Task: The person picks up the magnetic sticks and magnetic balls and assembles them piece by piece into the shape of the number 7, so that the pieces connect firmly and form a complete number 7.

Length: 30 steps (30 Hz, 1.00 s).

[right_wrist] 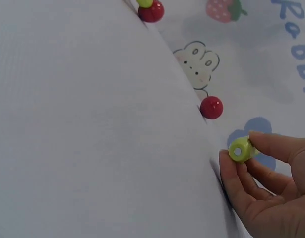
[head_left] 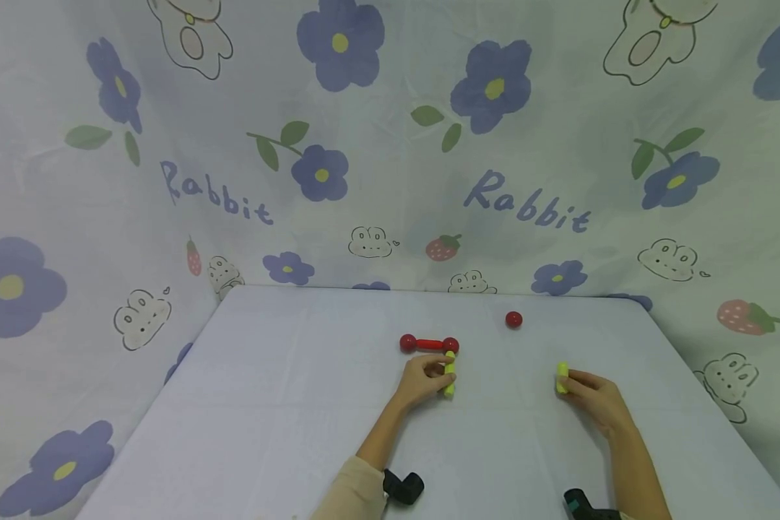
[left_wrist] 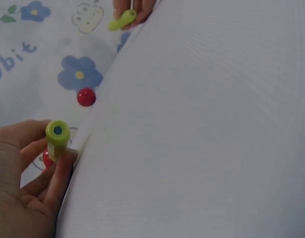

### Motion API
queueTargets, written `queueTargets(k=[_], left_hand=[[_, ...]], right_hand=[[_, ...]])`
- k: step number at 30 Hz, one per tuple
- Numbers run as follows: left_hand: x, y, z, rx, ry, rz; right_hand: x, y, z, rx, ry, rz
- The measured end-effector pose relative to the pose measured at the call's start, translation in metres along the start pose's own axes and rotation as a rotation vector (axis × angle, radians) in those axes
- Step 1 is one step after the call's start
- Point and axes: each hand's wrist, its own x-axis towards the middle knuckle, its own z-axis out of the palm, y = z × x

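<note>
My left hand (head_left: pixel 421 381) pinches a yellow-green rod (head_left: pixel 450 375) between thumb and fingers. Its far end overlaps the right-hand ball of a red rod (head_left: pixel 429 344) that has a red ball (head_left: pixel 408 343) at each end; whether they touch I cannot tell. In the left wrist view the rod's near end (left_wrist: pixel 58 131) shows a dark round centre. Farther right, my right hand (head_left: pixel 598 399) pinches a second yellow-green rod (head_left: pixel 562 378). The right wrist view shows that rod's end (right_wrist: pixel 237 151) with a pale centre.
A loose red ball (head_left: pixel 513 319) lies toward the back of the white table (head_left: pixel 286 375), between the two hands and beyond them. Behind the table hangs a cloth (head_left: pixel 390 209) printed with flowers and rabbits. Each wrist carries a black camera mount (head_left: pixel 404 488).
</note>
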Motion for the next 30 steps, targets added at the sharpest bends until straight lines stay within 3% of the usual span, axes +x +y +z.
queueTargets(k=[7, 14, 18, 28, 30], left_hand=[[0.001, -0.001, 0.001, -0.003, -0.008, -0.005], [-0.009, 0.032, -0.012, -0.013, -0.052, -0.008], [-0.009, 0.039, -0.016, -0.021, -0.056, -0.027], [0.000, 0.032, -0.019, -0.068, -0.054, -0.054], [0.004, 0.024, -0.017, -0.070, -0.049, -0.059]], right_hand=[[0.000, 0.005, 0.011, 0.113, -0.055, -0.028], [-0.004, 0.006, 0.029, 0.184, -0.102, -0.037], [-0.005, 0.004, 0.041, 0.203, -0.102, -0.021], [-0.011, 0.001, 0.067, 0.214, -0.145, 0.006], [-0.012, 0.001, 0.070, 0.225, -0.159, 0.001]])
